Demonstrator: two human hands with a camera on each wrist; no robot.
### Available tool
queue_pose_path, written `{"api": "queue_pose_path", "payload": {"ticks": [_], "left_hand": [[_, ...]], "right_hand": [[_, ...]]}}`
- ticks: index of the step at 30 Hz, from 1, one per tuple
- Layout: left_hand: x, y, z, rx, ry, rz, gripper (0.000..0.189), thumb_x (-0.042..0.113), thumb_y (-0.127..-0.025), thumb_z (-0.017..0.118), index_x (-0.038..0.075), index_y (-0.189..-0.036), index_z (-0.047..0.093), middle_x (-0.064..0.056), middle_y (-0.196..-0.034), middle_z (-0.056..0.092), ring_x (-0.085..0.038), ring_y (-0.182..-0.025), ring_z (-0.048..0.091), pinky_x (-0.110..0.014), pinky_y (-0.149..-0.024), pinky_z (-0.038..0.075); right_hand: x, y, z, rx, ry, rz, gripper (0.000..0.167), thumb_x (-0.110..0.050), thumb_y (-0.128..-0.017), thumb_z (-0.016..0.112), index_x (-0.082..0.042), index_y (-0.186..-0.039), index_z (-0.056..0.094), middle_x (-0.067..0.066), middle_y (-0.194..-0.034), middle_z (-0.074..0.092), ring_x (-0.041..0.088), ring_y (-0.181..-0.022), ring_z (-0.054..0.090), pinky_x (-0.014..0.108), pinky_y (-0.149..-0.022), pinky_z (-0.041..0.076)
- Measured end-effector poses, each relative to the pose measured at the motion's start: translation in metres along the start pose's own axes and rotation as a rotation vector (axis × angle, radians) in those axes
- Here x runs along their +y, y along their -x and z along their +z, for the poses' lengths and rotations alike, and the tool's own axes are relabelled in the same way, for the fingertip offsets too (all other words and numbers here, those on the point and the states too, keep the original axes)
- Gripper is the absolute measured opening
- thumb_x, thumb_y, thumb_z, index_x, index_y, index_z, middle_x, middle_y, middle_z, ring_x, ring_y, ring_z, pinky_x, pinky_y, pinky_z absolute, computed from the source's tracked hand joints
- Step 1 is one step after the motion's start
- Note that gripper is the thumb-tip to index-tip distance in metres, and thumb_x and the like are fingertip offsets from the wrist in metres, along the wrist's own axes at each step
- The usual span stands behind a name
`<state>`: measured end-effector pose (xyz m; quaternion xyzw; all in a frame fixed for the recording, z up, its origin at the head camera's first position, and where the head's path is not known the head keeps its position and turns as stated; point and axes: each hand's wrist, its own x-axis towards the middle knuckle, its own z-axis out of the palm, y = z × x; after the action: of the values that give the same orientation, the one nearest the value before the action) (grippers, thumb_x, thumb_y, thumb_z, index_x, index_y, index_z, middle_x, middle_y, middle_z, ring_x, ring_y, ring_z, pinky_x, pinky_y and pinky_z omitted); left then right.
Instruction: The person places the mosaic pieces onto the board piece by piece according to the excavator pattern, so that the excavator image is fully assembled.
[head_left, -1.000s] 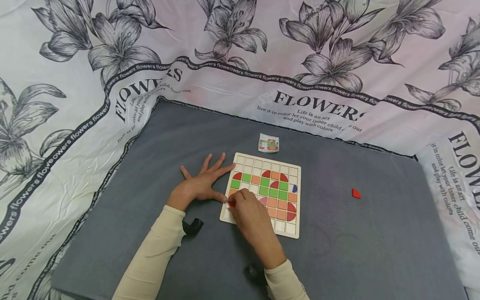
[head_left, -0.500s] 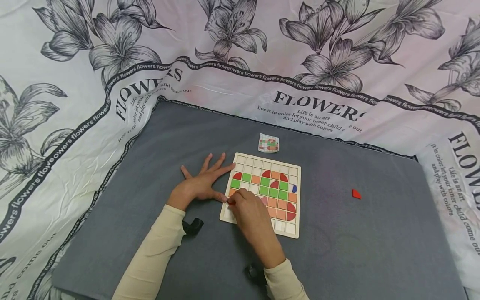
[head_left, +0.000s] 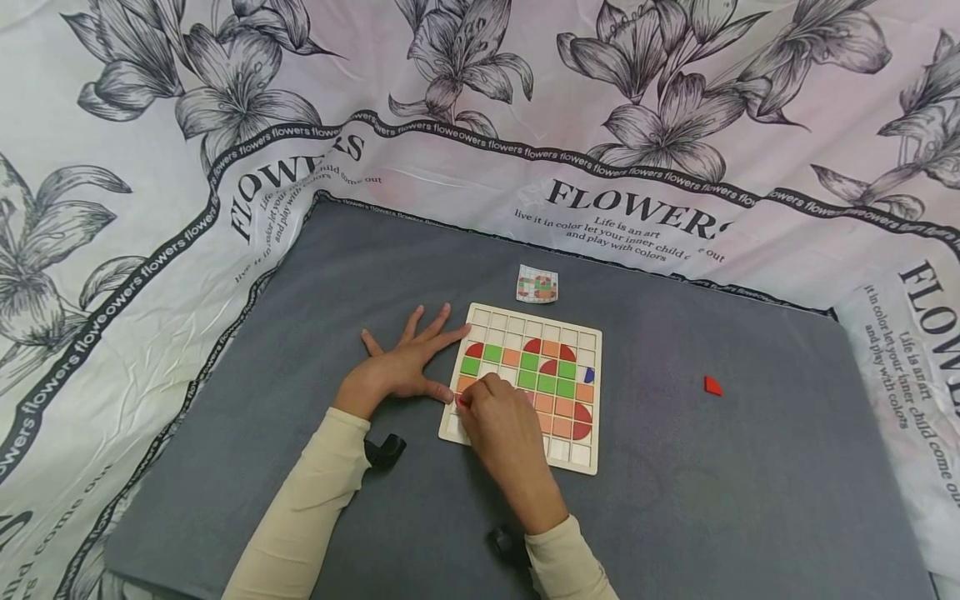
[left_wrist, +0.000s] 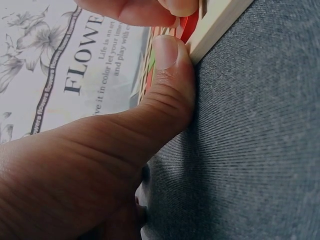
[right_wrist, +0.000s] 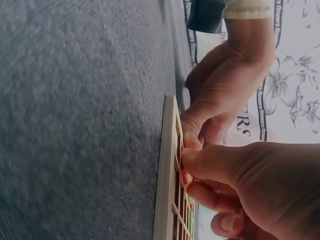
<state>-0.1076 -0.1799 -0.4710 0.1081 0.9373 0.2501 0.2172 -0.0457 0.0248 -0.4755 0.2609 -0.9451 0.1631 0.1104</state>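
A wooden grid board (head_left: 522, 318) lies on the table, with green, orange and red pieces set in many of its cells. My left hand (head_left: 405, 368) is spread at the board's left side, its thumb (left_wrist: 172, 65) against the edge and its index fingertip at the rim higher up. Over the lower left cells, my right hand (head_left: 504, 429) pinches a small red piece (left_wrist: 189, 26) between thumb and fingers, right beside the left thumb. In the right wrist view the right thumb (right_wrist: 210, 162) comes down close over the grid. Right-hand fingers hide several cells.
A small printed pattern card (head_left: 537, 284) lies beyond the board. One loose red piece (head_left: 712, 386) sits on the grey table (head_left: 750, 483) to the right. A blue piece (head_left: 589, 375) is at the board's right side. Flower-printed cloth (head_left: 450, 179) borders the table.
The right fingers shift only slightly over the same corner, and the red piece changes its angle a little. The left hand stays in place.
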Motion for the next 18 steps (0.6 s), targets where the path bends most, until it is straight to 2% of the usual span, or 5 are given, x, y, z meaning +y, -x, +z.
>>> {"api": "queue_pose_path", "payload": {"ticks": [7,15,18], "left_hand": [[0.0,0.001,-0.001,-0.003,0.008,0.007,0.109,0.054,-0.081,0.088,0.044,-0.169,0.023,0.01,-0.178,-0.006,-0.029,-0.163,-0.018,-0.091,-0.099,-0.022],[0.002,0.001,-0.002,-0.007,-0.004,0.0,0.109,0.054,-0.081,0.088,0.045,-0.169,0.024,0.01,-0.178,-0.006,-0.029,-0.163,-0.017,-0.091,-0.1,-0.02],[0.002,0.0,-0.002,-0.011,-0.006,-0.007,0.109,0.055,-0.081,0.088,0.045,-0.169,0.023,0.01,-0.178,-0.006,-0.029,-0.163,-0.018,-0.091,-0.1,-0.02]], "right_hand": [[-0.003,0.002,0.003,0.023,0.036,0.036,0.01,-0.018,-0.089,0.084,-0.012,-0.087,0.076,0.003,-0.081,0.063,0.021,-0.072,0.064,0.037,-0.062,0.052],[0.006,0.003,-0.012,-0.009,-0.048,0.103,0.013,-0.023,-0.094,0.082,-0.012,-0.094,0.077,0.004,-0.087,0.066,0.024,-0.076,0.066,0.041,-0.069,0.058],[0.017,0.004,-0.02,-0.007,-0.091,0.15,0.012,-0.022,-0.095,0.081,-0.01,-0.094,0.076,0.004,-0.087,0.068,0.022,-0.072,0.065,0.038,-0.066,0.057]]}}
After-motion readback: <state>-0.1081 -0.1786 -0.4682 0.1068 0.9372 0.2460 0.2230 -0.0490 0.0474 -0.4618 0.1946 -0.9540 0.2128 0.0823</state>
